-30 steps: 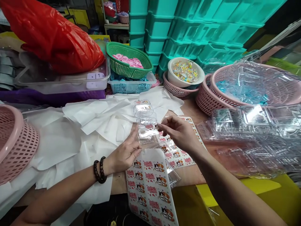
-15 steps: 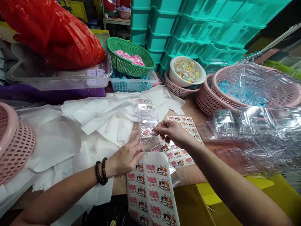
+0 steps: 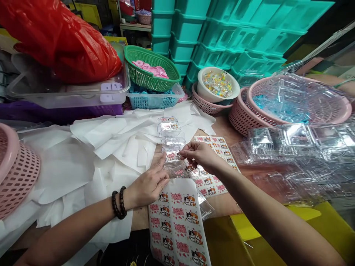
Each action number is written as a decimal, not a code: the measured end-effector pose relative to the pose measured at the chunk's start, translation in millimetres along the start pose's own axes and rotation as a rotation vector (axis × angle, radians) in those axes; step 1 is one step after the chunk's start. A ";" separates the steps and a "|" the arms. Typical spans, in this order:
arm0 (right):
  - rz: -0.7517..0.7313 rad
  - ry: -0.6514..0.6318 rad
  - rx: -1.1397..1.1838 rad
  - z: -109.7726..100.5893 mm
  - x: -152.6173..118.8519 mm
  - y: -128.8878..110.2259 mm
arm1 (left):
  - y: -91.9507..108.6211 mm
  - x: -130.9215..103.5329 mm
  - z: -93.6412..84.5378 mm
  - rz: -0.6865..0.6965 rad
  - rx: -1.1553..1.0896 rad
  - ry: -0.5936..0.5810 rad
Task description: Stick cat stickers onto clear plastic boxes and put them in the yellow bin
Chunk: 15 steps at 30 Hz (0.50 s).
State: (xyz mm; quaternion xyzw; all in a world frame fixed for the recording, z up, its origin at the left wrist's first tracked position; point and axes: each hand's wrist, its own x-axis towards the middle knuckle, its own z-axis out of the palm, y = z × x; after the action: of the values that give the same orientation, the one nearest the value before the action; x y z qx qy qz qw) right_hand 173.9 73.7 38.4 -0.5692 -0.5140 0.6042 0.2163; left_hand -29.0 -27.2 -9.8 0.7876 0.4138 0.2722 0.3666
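Note:
Clear plastic cases bearing cat-and-dog stickers stand in a row at the centre. The nearest labelled sticker lies between my hands. My right hand pinches at its right edge with thumb and forefinger. On the left side my left hand, with a dark bead bracelet, rests its forefinger near the case; its other fingers are curled over the top corner of a sticker sheet, and what they hold is hidden. Another sticker sheet lies flat beneath and beyond my right hand.
White backing papers cover the left. Clear plastic cases pile up at right, beside pink baskets. Behind are a green basket, a white bowl and teal bins. Another person's arm shows at far right.
The view has shifted slightly. My hands keep nearly the same pose at the sticker. The other person's arm has come further into view at the far right.

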 end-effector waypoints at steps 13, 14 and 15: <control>-0.322 0.301 -0.871 9.3 -5.9 -2.5 | -1.3 1.8 3.2 0.029 0.150 0.003; -0.332 0.327 -0.933 4.9 -7.8 -3.4 | -1.7 1.7 2.8 0.024 0.150 -0.005; -0.337 0.335 -0.960 -1.6 -10.7 -4.1 | -2.1 1.6 2.1 0.018 0.145 -0.016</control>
State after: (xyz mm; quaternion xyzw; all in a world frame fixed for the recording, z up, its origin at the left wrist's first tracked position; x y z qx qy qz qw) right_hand 176.8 66.8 47.2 -0.6022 -0.7753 0.1592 0.1048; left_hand -27.6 -25.7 -12.5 0.8178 0.4225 0.2386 0.3095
